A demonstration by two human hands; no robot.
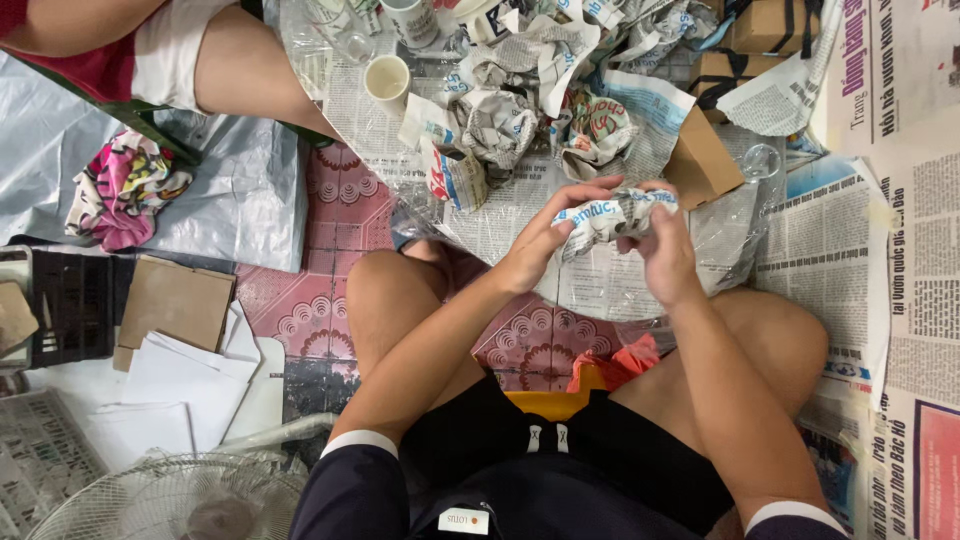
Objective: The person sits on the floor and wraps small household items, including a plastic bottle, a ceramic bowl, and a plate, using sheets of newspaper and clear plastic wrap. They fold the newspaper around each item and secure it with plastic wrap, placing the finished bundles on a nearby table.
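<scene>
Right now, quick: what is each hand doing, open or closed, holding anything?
Left hand: closed on one end of the newspaper-wrapped bundle.
Right hand: closed on the other end of the same bundle.

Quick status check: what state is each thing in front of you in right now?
Newspaper bundle: crumpled, held in both hands.
Left hand: gripping the bundle's left end.
Right hand: gripping its right end.
White cup: upright, unwrapped.
Wrapped bundles: crumpled, piled on the floor.
Cardboard box: tilted.
</scene>
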